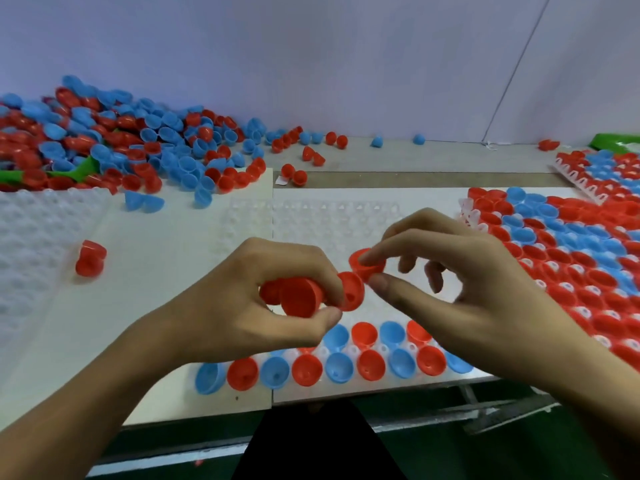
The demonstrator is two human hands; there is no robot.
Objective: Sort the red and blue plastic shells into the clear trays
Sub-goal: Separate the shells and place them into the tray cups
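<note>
— What does the person have on their arms?

— Nothing that shows. The left forearm [104, 386] is bare from the frame's edge up to the wrist, and so is the right forearm [585, 386].

— Any rings, a watch, gloves?

— The left hand [249, 306] and right hand [460, 292] are bare, with short, plain nails. Below the wrists lies dark clothing [315, 445], its kind unclear.

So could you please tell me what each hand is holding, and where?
Left hand grips red shells around their sides; right hand pinches one red shell by its rim.
</note>
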